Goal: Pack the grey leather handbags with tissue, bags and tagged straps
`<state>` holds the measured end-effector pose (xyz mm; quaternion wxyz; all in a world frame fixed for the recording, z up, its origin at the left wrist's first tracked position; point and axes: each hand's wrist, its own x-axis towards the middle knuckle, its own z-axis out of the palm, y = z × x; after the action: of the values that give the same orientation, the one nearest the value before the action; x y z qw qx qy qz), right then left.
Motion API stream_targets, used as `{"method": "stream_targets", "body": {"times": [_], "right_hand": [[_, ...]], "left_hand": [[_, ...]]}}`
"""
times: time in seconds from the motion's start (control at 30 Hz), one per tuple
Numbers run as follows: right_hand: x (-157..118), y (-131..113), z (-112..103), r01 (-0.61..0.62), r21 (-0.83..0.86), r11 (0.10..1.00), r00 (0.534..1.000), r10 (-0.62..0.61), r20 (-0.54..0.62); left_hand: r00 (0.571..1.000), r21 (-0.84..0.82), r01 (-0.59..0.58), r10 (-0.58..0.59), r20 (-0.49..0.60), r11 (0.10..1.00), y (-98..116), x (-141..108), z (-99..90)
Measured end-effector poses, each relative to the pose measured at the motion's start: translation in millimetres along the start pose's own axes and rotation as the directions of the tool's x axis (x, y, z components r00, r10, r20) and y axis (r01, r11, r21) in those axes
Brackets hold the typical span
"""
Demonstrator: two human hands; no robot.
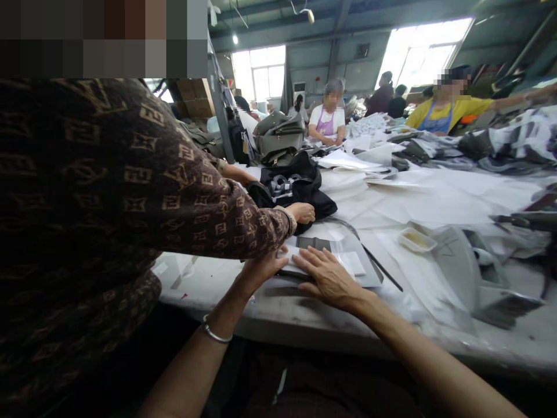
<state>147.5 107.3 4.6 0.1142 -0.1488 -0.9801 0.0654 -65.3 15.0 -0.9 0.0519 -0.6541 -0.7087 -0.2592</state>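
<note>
Both my bare hands reach forward over the near edge of a pale tabletop (209,280), close to its middle. My right hand (328,280) lies palm down with fingers spread, gripping nothing that shows, over a small flat layered stack: a white piece (357,263), a dark grey piece (315,244) at its far side, and a grey sheet (372,280) showing at the right. My left hand (261,271), a bangle (216,332) on its wrist, meets the stack's left end; a co-worker's patterned sleeve (235,223) crosses just above it and hides part of the fingers, so I cannot tell how far they are spread or whether they pinch anything.

For this handling, light, even pressure from the flat right hand seems best, so the layers stay aligned and the slick-looking white piece doesn't slide. The left fingertips do well to stay low, clear of the sleeve.

Just beyond, the co-worker's hand (303,213) is on a black cloth item (324,203). A thin dark strip (383,268) slants past the stack's right side. Farther right are a small white dish (416,240) and loose white sheets (461,191).
</note>
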Motion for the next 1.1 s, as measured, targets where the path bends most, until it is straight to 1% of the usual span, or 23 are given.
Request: {"method": "stream_targets", "body": {"times": [0.07,0.17,0.2,0.27,0.33,0.43,0.53,0.63,0.73,0.83,0.97,1.03,1.1], "right_hand": [[2,-2,6,-0.006,-0.037,0.999,1.0,0.006,0.01],[3,-1,10,-0.013,-0.041,0.999,1.0,0.014,0.023],[3,0,10,-0.015,-0.034,0.999,1.0,0.016,0.026],[3,2,10,-0.017,-0.02,1.0,1.0,0.017,0.026],[3,3,12,-0.011,-0.011,1.0,1.0,0.011,0.022],[2,5,13,-0.009,-0.009,1.0,1.0,0.009,0.012],[1,4,13,0.001,-0.014,1.0,1.0,-0.001,0.01],[5,0,10,-0.005,-0.049,0.999,1.0,0.006,0.012],[12,-7,7,-0.043,-0.108,0.993,0.999,0.043,0.0],[18,-12,7,-0.046,-0.154,0.987,0.999,0.043,-0.021],[17,-13,13,-0.018,-0.219,0.976,0.998,0.005,-0.058],[15,-13,18,-0.01,-0.272,0.962,0.996,-0.013,-0.084],[12,-15,22,-0.007,-0.321,0.947,0.994,-0.029,-0.108]], "left_hand": [[0.999,-0.01,-0.021,0.021,0.025,1.0,-1,-1,-1.9],[0.993,-0.041,-0.086,0.089,0.081,0.995,0,-10,-12.1],[0.985,-0.047,-0.127,0.132,0.107,0.991,0,-14,-16.5],[0.958,-0.032,-0.238,0.24,0.159,0.971,0,-24,-23.6],[0.933,0.048,-0.327,0.314,0.178,0.944,-1,-33,-25.3],[0.928,0.192,-0.37,0.35,0.13,0.909,-5,-40,-17.7],[0.913,0.238,-0.405,0.405,0.053,0.883,-10,-38,-7.2],[0.917,0.249,-0.385,0.398,-0.002,0.889,-13,-33,0.0],[0.939,0.226,-0.322,0.34,-0.044,0.919,-12,-31,5.0],[0.95,0.208,-0.283,0.303,-0.072,0.936,-11,-31,6.9],[0.938,0.233,-0.323,0.343,-0.051,0.917,-9,-31,4.7],[0.928,0.291,-0.337,0.367,-0.058,0.896,-8,-33,4.3],[0.917,0.374,-0.329,0.388,-0.092,0.867,-7,-37,5.1]]}}
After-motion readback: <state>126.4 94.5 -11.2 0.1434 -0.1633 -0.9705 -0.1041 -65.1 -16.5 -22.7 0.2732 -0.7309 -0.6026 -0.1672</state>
